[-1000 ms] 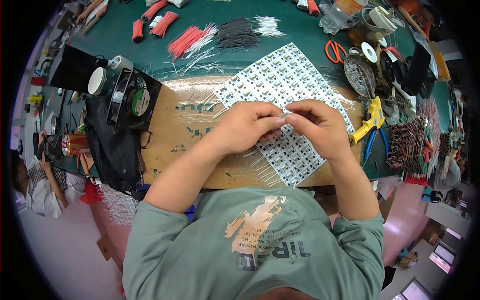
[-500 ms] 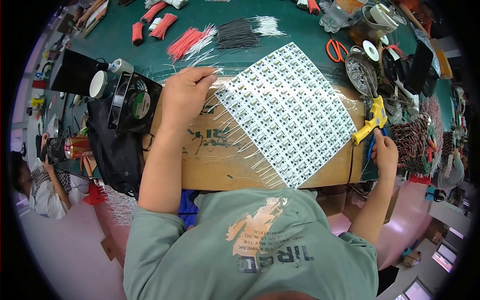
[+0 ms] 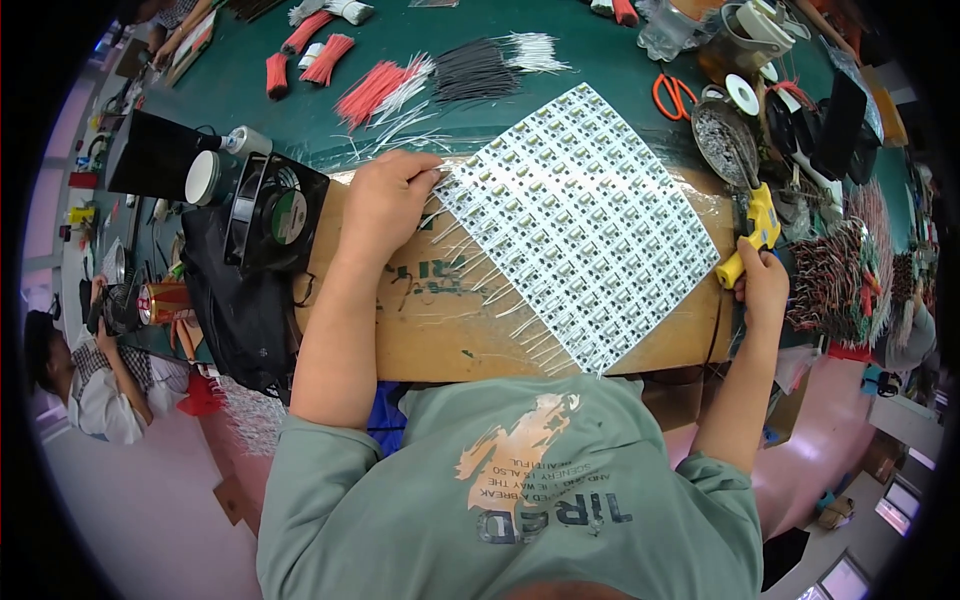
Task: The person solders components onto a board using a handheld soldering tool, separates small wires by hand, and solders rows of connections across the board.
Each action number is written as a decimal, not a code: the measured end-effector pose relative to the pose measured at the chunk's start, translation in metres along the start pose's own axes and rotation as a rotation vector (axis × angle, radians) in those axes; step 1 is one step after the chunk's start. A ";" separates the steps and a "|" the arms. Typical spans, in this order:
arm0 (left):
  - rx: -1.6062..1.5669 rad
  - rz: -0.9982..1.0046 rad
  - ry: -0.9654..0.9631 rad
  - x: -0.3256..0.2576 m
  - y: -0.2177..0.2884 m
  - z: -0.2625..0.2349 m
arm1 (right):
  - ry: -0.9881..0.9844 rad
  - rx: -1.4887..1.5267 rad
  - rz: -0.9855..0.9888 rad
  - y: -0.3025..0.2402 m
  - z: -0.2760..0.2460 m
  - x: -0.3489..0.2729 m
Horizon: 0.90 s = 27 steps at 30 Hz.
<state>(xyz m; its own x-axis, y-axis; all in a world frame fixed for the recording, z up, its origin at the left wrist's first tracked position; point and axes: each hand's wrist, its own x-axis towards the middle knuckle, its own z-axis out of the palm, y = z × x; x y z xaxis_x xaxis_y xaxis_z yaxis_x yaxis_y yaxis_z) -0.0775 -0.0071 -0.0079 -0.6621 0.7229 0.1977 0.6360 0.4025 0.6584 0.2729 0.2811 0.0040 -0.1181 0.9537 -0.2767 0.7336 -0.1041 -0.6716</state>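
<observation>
A white circuit board panel (image 3: 585, 230), covered in rows of small parts, lies slanted on a cardboard sheet (image 3: 440, 345). Thin white wires (image 3: 520, 328) stick out along its lower left edge. My left hand (image 3: 388, 200) is closed in a pinch at the panel's left corner, on a thin white wire that the fingers mostly hide. On the right, my right hand (image 3: 764, 285) has its fingers around the handle of a yellow soldering gun (image 3: 763, 218), beside the panel's right corner. The gun's tip points away from me, toward a metal dish (image 3: 722, 140).
Bundles of red wires (image 3: 368, 95), black wires (image 3: 475, 70) and white wires (image 3: 537, 52) lie beyond the panel. Orange-handled scissors (image 3: 672, 97) lie near the dish. A black fan (image 3: 275, 215) stands left; a heap of wired parts (image 3: 832, 285) sits right. Other people work at the sides.
My left hand has come down from near the loose white wires to the panel's left corner. My right hand has moved up and closed around the soldering gun's handle.
</observation>
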 end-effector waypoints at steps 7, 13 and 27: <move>0.003 0.114 -0.060 0.001 -0.008 0.004 | 0.071 0.818 -0.271 0.013 -0.006 -0.007; 0.108 0.188 -0.062 0.001 -0.011 0.004 | -0.430 1.056 -0.409 -0.032 -0.004 -0.046; 0.013 0.186 -0.107 0.005 -0.011 0.003 | -0.962 0.773 -0.203 -0.069 0.107 -0.117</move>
<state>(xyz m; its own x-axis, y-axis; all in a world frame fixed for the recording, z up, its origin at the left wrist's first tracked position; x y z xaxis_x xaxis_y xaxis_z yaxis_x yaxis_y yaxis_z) -0.0867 -0.0065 -0.0167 -0.4871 0.8407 0.2366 0.7489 0.2627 0.6084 0.1646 0.1465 0.0095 -0.8626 0.4131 -0.2919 0.0985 -0.4288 -0.8980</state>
